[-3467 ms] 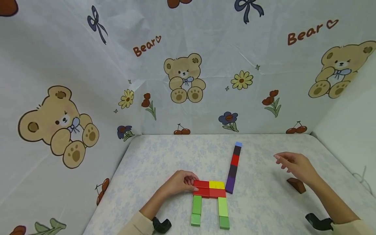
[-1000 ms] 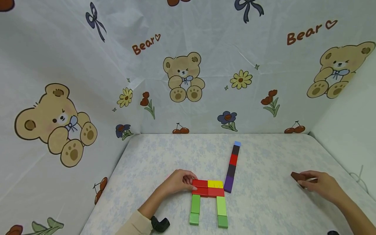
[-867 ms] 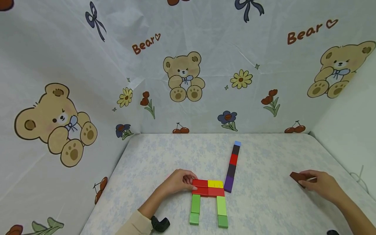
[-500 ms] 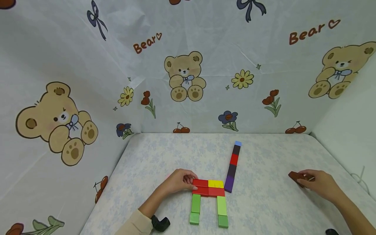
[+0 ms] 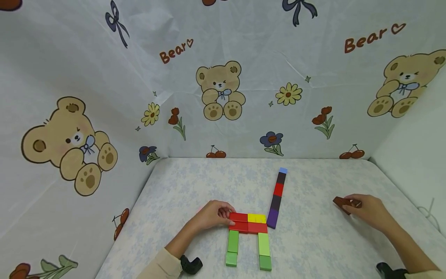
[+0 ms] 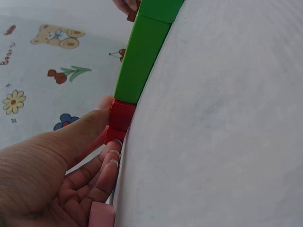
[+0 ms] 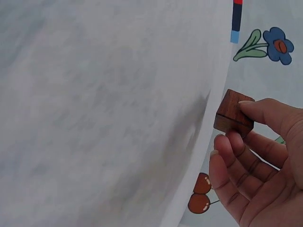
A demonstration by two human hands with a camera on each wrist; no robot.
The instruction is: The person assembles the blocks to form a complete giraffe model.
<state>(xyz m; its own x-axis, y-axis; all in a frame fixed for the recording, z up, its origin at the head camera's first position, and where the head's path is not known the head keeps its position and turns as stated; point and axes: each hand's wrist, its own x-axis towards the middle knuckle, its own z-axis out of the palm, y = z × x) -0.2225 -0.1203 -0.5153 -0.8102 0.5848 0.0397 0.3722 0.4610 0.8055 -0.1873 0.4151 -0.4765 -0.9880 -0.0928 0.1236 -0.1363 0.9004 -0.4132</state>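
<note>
In the head view my left hand [image 5: 210,215] is at the left end of a flat block figure. Its thumb and a fingertip pinch across two red blocks [image 5: 238,227], stacked edge to edge. The left wrist view shows these red blocks [image 6: 121,115] between thumb and finger, beside a green block [image 6: 142,56]. A yellow block [image 5: 256,218] and another red block [image 5: 258,228] lie on the right of the figure, with green legs below. Over the table's right side, my right hand [image 5: 371,211] pinches a dark brown wooden block [image 7: 234,113] between thumb and fingers.
A slanting row of blocks runs from a purple block [image 5: 273,219] at the figure's upper right to a light blue block [image 5: 283,170]. A pink block [image 6: 102,215] lies by my left fingers. A bear-print sheet [image 5: 223,38] stands behind the table [image 5: 195,178].
My right hand has come down onto the brown block, taken hold of it, and moved it slightly left and away from me. The left hand keeps its place at the red blocks.
</note>
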